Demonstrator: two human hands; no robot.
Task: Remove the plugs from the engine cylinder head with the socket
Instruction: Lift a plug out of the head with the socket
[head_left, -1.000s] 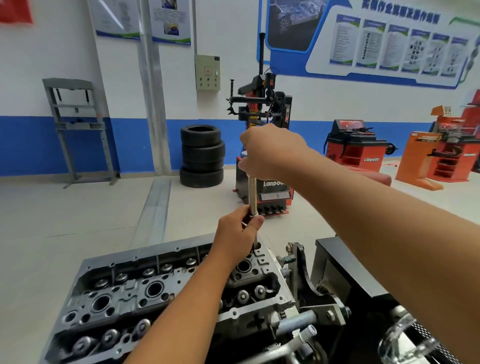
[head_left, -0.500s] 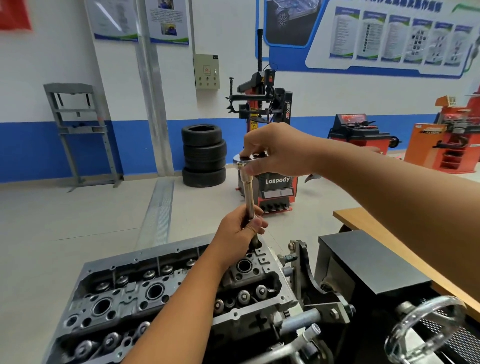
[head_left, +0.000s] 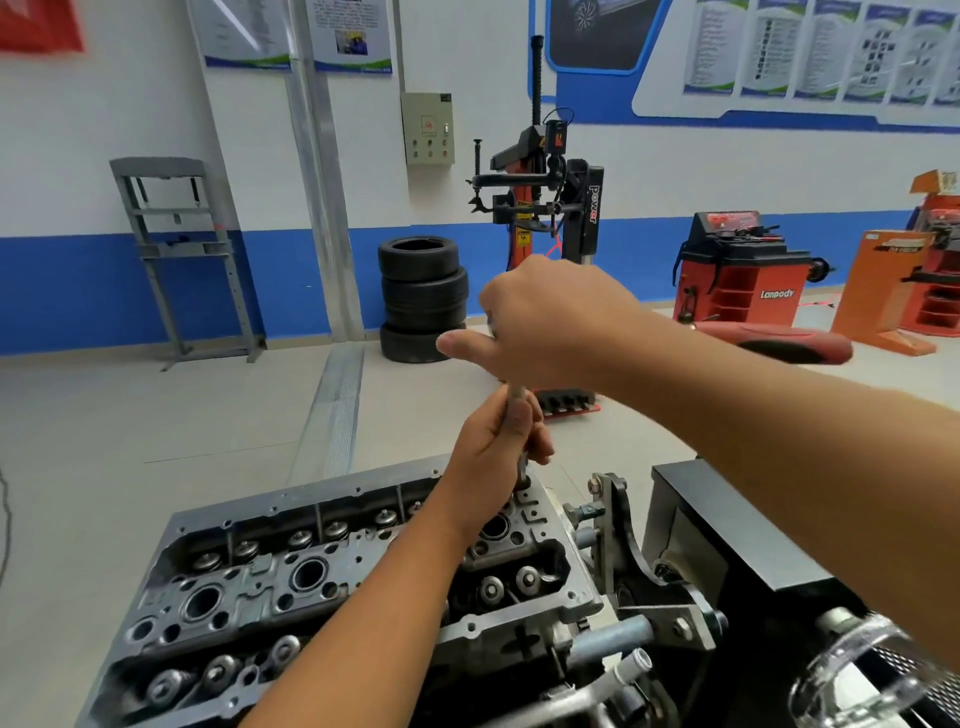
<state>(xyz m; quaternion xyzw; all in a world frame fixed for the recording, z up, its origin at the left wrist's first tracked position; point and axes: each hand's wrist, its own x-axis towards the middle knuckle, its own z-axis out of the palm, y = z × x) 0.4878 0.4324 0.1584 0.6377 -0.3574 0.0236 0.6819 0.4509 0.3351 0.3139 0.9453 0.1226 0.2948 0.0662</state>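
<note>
Fingers of left hand (head_left: 491, 457) wrap the socket extension (head_left: 516, 415), long axis near vertical, tip down into cylinder head (head_left: 322, 587) right-end hole. Right hand (head_left: 545, 327) grips its top, thumb out. One extension, one head, three tyres (head_left: 423, 299).

Bright, even indoor light, soft shadows, wide-angle bowing at edges — lower right corner motion-blurred

Swinging the red ratchet handle (head_left: 779, 347) round to the right, with right hand (head_left: 550, 322) now turning over the top of the extension bar (head_left: 515, 410), thumb pointing left.
</note>
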